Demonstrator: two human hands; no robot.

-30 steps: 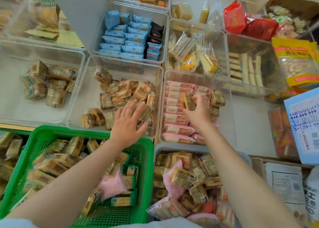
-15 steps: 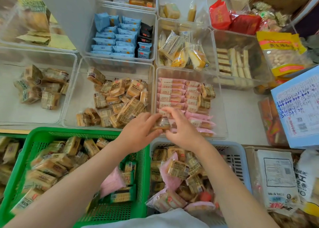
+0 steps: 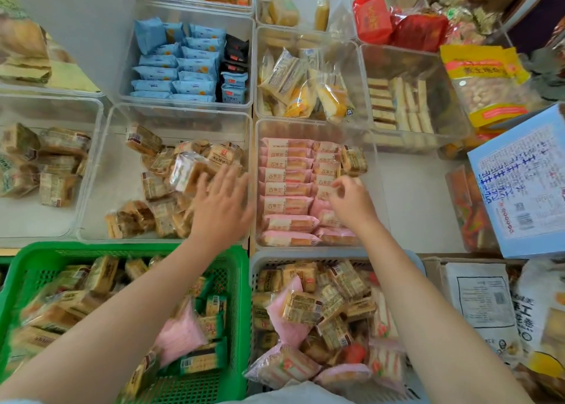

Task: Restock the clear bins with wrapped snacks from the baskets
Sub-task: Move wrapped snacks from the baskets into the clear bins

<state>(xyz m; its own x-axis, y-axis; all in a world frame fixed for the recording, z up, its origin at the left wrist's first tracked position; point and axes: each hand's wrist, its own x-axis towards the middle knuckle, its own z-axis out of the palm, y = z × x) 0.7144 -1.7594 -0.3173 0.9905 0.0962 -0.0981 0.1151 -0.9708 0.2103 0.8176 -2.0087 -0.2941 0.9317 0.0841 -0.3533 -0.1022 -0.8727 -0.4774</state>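
Here, at the far left, a clear bin [image 3: 91, 147] holds a loose heap of tan wrapped cakes [image 3: 58, 165]. Next to it the middle clear bin [image 3: 101, 171] carries brown-wrapped snacks [image 3: 159, 186] tumbled at all angles, and the left hand [image 3: 220, 205] hovers flat over their right edge, fingers [image 3: 232, 177] spread and straight, gripping nothing. Right of that, another clear bin [image 3: 379, 174] has pink wrapped snacks [image 3: 286, 189] stacked in neat rows, long axes running left to right. The right hand [image 3: 351, 202] hangs over that stack with fingers curled; whether it pinches a packet I cannot tell. Nearer the person, a green basket [image 3: 241, 281] and a grey basket [image 3: 336, 254] sit side by side, both full of mixed brown and pink packets.
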